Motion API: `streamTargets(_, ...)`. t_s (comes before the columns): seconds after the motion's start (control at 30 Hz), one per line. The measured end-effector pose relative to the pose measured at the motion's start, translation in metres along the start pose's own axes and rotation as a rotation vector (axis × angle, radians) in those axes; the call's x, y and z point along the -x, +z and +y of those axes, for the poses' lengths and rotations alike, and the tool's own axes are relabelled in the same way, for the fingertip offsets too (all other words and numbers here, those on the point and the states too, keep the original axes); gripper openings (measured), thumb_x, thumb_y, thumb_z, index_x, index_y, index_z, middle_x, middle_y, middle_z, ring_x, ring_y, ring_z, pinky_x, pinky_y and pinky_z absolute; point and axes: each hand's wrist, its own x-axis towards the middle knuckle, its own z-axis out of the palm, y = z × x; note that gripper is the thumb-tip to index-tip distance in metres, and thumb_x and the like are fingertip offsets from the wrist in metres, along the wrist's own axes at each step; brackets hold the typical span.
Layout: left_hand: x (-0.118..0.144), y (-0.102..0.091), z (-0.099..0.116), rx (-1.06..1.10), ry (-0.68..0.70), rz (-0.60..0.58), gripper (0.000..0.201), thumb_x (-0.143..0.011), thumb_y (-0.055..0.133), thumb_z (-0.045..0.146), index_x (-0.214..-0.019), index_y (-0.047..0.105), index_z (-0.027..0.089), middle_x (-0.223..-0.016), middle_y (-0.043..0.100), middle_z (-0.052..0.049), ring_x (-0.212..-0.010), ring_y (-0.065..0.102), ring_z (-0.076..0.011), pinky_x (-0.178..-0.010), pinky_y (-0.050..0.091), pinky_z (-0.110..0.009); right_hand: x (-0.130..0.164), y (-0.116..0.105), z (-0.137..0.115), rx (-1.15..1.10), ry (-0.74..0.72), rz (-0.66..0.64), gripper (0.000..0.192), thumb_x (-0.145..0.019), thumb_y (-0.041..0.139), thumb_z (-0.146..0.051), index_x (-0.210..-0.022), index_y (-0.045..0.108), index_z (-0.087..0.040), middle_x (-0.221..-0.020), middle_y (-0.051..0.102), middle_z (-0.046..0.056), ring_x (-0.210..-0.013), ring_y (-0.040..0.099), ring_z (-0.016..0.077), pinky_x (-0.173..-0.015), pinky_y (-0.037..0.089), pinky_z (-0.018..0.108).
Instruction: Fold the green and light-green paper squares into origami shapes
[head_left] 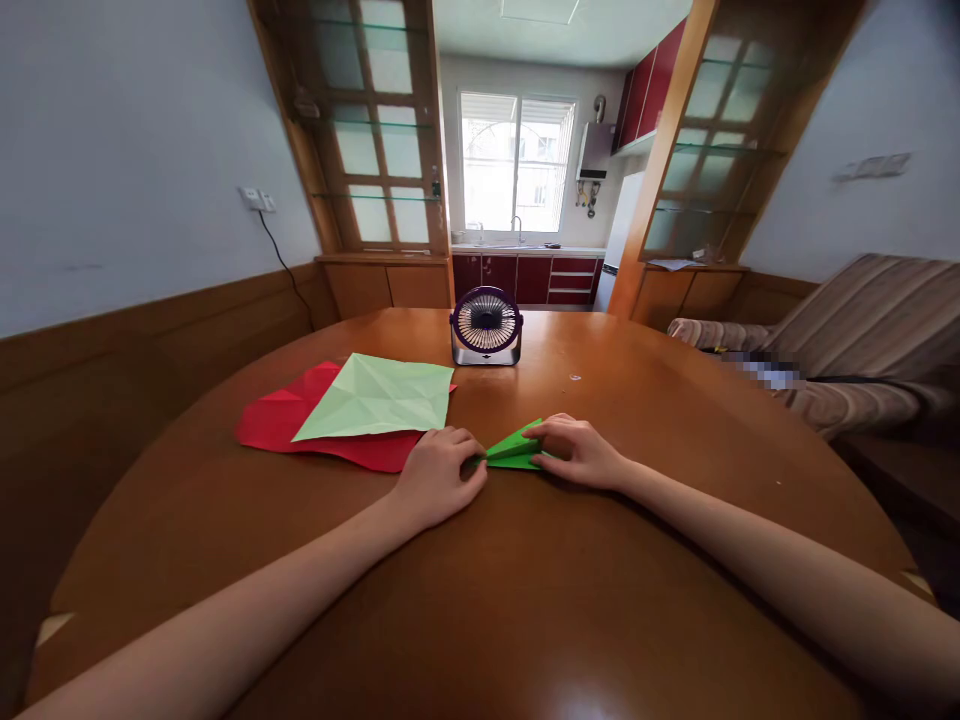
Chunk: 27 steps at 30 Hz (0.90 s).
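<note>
A folded bright green paper (514,448) lies on the round wooden table (525,600) between my two hands. My left hand (439,474) pinches its narrow left tip with curled fingers. My right hand (577,450) presses flat on its right part, fingers over the top edge. Much of the paper is hidden under the hands.
A creased pale green sheet (379,397) lies on top of a red sheet (300,425) to the left of my hands. A small purple desk fan (486,326) stands beyond them. A striped sofa (862,340) is at the right, a wall at the left.
</note>
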Motion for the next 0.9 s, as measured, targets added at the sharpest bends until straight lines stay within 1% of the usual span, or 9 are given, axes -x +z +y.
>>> streamTargets(0.07, 0.0, 0.0, 0.0, 0.023, -0.005, -0.008, 0.014, -0.086, 0.058, 0.025, -0.088, 0.071, 0.019, -0.091, 0.068, -0.004, -0.087, 0.061, -0.0204, -0.079, 0.043, -0.034, 0.001, 0.001, 0.002, -0.024, 0.033, -0.028, 0.032, -0.083, 0.065, -0.028, -0.113, 0.063, -0.018, -0.096, 0.069, 0.008, -0.087, 0.063, 0.0194, -0.081, 0.05, 0.035)
streamTargets(0.17, -0.003, 0.001, -0.002, 0.041, -0.014, -0.034, 0.014, -0.088, 0.06, 0.024, -0.09, 0.073, 0.019, -0.092, 0.067, -0.005, -0.088, 0.06, -0.0199, -0.079, 0.043, -0.033, 0.0, 0.003, 0.006, -0.082, 0.121, -0.046, 0.035, -0.08, 0.069, -0.031, -0.111, 0.066, -0.017, -0.092, 0.068, 0.007, -0.079, 0.061, 0.0173, -0.074, 0.05, 0.032)
streamTargets(0.23, -0.006, 0.002, -0.003, 0.069, -0.028, -0.048, 0.014, -0.088, 0.06, 0.023, -0.09, 0.074, 0.02, -0.092, 0.067, -0.004, -0.088, 0.059, -0.0192, -0.078, 0.044, -0.031, -0.001, 0.004, 0.009, -0.146, 0.191, -0.058, 0.032, -0.079, 0.07, -0.034, -0.106, 0.069, -0.016, -0.089, 0.067, 0.006, -0.075, 0.059, 0.016, -0.069, 0.049, 0.03)
streamTargets(0.33, -0.01, 0.005, -0.004, 0.12, -0.053, -0.052, 0.014, -0.087, 0.062, 0.022, -0.091, 0.075, 0.021, -0.09, 0.066, -0.004, -0.087, 0.059, -0.0187, -0.077, 0.044, -0.03, -0.006, 0.006, 0.013, -0.227, 0.272, -0.08, 0.026, -0.08, 0.07, -0.035, -0.097, 0.073, -0.016, -0.088, 0.065, 0.005, -0.075, 0.057, 0.0149, -0.068, 0.047, 0.028)
streamTargets(0.47, -0.015, 0.008, -0.001, 0.145, -0.06, -0.047, 0.012, -0.086, 0.063, 0.023, -0.089, 0.075, 0.022, -0.087, 0.066, -0.003, -0.086, 0.058, -0.0189, -0.077, 0.044, -0.031, -0.012, 0.01, 0.017, -0.302, 0.334, -0.086, 0.02, -0.079, 0.07, -0.035, -0.082, 0.076, -0.016, -0.077, 0.061, 0.002, -0.066, 0.053, 0.0119, -0.06, 0.043, 0.025)
streamTargets(0.53, -0.017, 0.009, 0.001, 0.156, -0.07, -0.052, 0.011, -0.086, 0.064, 0.023, -0.089, 0.075, 0.022, -0.086, 0.067, -0.003, -0.086, 0.059, -0.0189, -0.077, 0.044, -0.031, -0.014, 0.011, 0.018, -0.357, 0.342, -0.102, 0.022, -0.078, 0.07, -0.037, -0.082, 0.076, -0.016, -0.075, 0.06, 0.001, -0.065, 0.053, 0.0114, -0.058, 0.042, 0.024)
streamTargets(0.6, -0.02, 0.01, 0.004, 0.179, -0.088, -0.055, 0.01, -0.085, 0.066, 0.023, -0.087, 0.075, 0.021, -0.085, 0.068, -0.003, -0.084, 0.059, -0.0186, -0.075, 0.044, -0.03, -0.015, 0.012, 0.017, -0.383, 0.33, -0.116, 0.024, -0.077, 0.071, -0.039, -0.087, 0.077, -0.018, -0.076, 0.062, 0.001, -0.067, 0.054, 0.0122, -0.06, 0.043, 0.024)
streamTargets(0.7, -0.024, 0.011, 0.005, 0.233, -0.104, -0.051, 0.008, -0.082, 0.068, 0.02, -0.082, 0.076, 0.021, -0.082, 0.069, -0.002, -0.081, 0.06, -0.0177, -0.073, 0.044, -0.029, -0.016, 0.014, 0.015, -0.345, 0.294, -0.097, 0.026, -0.079, 0.071, -0.042, -0.091, 0.078, -0.02, -0.075, 0.062, 0.002, -0.07, 0.055, 0.0132, -0.062, 0.044, 0.025)
streamTargets(0.9, -0.025, 0.013, 0.004, 0.254, -0.079, -0.041, 0.009, -0.082, 0.069, 0.018, -0.082, 0.077, 0.02, -0.079, 0.069, -0.002, -0.079, 0.06, -0.0172, -0.072, 0.043, -0.029, -0.017, 0.016, 0.014, -0.336, 0.231, -0.062, 0.028, -0.081, 0.069, -0.046, -0.09, 0.078, -0.021, -0.07, 0.059, 0.001, -0.063, 0.052, 0.0113, -0.057, 0.041, 0.023)
